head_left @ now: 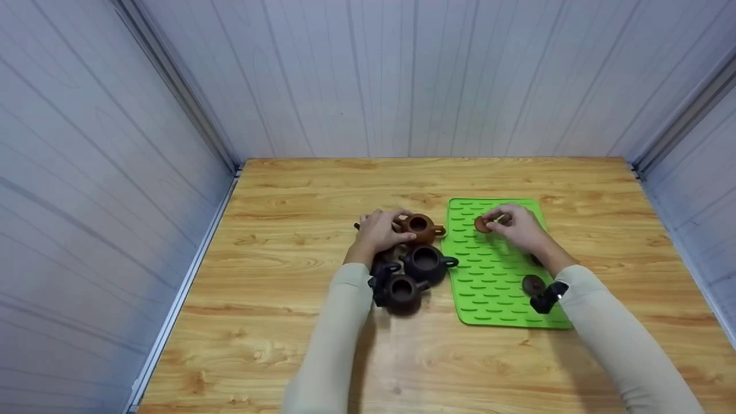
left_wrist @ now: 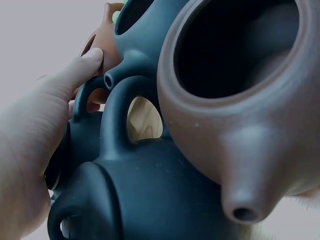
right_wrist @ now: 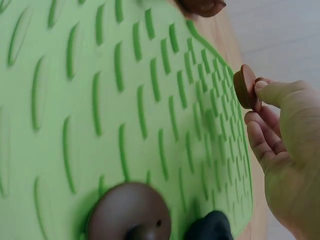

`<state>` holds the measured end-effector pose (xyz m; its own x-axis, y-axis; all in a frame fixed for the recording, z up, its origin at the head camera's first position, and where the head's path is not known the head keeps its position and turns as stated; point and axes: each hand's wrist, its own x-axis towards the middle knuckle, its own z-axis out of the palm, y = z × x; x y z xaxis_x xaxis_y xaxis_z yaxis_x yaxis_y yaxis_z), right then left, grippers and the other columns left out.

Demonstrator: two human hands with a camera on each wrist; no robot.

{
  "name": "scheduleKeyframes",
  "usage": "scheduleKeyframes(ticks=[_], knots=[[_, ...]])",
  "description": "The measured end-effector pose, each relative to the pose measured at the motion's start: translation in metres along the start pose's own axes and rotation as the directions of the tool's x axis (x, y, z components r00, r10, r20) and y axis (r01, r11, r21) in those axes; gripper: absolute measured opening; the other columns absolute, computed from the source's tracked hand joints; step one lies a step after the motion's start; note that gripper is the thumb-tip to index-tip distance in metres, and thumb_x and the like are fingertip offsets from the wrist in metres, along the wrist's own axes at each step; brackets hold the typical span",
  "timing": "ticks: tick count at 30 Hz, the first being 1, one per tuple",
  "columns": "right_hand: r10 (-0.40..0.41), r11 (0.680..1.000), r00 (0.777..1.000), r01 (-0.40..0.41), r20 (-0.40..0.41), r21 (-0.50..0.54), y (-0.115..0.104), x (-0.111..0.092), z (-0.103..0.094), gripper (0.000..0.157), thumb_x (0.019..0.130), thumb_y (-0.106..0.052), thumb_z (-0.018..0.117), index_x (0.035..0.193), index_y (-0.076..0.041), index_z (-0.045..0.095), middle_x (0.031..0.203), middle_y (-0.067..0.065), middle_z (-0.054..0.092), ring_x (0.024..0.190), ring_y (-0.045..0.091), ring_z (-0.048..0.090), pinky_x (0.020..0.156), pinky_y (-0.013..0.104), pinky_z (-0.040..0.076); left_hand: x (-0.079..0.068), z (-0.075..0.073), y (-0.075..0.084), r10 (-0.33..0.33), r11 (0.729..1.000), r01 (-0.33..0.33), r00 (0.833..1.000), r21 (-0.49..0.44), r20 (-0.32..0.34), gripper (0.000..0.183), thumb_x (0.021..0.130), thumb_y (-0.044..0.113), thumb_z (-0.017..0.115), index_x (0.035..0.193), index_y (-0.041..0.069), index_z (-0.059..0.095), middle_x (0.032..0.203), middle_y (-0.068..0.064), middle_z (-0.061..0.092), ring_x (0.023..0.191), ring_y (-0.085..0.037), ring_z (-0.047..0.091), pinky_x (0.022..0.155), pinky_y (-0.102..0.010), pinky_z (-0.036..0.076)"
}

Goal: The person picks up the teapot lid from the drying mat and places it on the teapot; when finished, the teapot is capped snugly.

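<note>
My left hand (head_left: 378, 230) is at the left side of an orange-brown teapot (head_left: 424, 237) without a lid, the thumb on its body and the fingertips at its far side. In the left wrist view the thumb presses near that pot's opening; the other fingers are mostly hidden. Over the far part of a green mat (head_left: 477, 287), my right hand (head_left: 520, 227) pinches a small reddish-brown lid (right_wrist: 245, 89) by its knob. The lid is tilted on edge, its underside facing left in the right wrist view.
Beside the mat, a lidless black teapot (head_left: 428, 275) and a dark brown one (head_left: 404, 305) crowd together. Black teapots with handles (left_wrist: 165, 190) stand under my left wrist. On the mat lie a dark brown lid (right_wrist: 125, 210) and a black lid (right_wrist: 210, 227). Panel walls (head_left: 368, 80) border the table.
</note>
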<state>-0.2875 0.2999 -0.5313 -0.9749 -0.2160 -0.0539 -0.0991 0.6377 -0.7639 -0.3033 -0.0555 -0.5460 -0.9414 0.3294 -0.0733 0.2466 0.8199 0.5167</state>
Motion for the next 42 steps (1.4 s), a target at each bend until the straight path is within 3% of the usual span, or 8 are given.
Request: scheduleKeyframes(ticks=[12,31,42], knots=[[-0.031,0.999,0.999,0.03,0.025,0.035,-0.022,0.014,0.014,0.026,0.11,-0.008,0.072,0.133,0.001,0.077,0.138,0.026,0.066,0.111,0.031,0.068,0.082,0.016,0.055,-0.001,0.0,-0.001,0.006,1.0,-0.006,1.0,-0.014,-0.005,0.058,0.102,0.052,0.083,0.155,0.037,0.066,0.136,-0.004,0.081,0.132,-0.034,0.07,0.114,-0.056,0.036],[-0.108,0.992,0.994,0.105,0.036,0.068,-0.061,0.031,0.048,0.02,0.108,-0.009,0.075,0.125,-0.001,0.08,0.133,0.023,0.065,0.104,0.023,0.066,0.081,0.021,0.054,-0.001,0.001,0.001,-0.015,1.0,0.015,1.0,-0.017,-0.002,0.058,0.102,0.053,0.082,0.156,0.037,0.066,0.136,-0.001,0.082,0.128,-0.03,0.073,0.114,-0.056,0.036],[-0.142,0.987,0.99,0.139,0.028,0.078,-0.073,0.038,0.067,0.02,0.107,-0.008,0.075,0.126,-0.002,0.08,0.133,0.024,0.068,0.105,0.028,0.07,0.086,0.026,0.055,0.0,0.003,0.001,-0.005,1.0,0.005,1.0,-0.024,-0.001,0.056,0.103,0.052,0.082,0.154,0.035,0.068,0.136,0.0,0.083,0.128,-0.029,0.074,0.111,-0.054,0.035]])
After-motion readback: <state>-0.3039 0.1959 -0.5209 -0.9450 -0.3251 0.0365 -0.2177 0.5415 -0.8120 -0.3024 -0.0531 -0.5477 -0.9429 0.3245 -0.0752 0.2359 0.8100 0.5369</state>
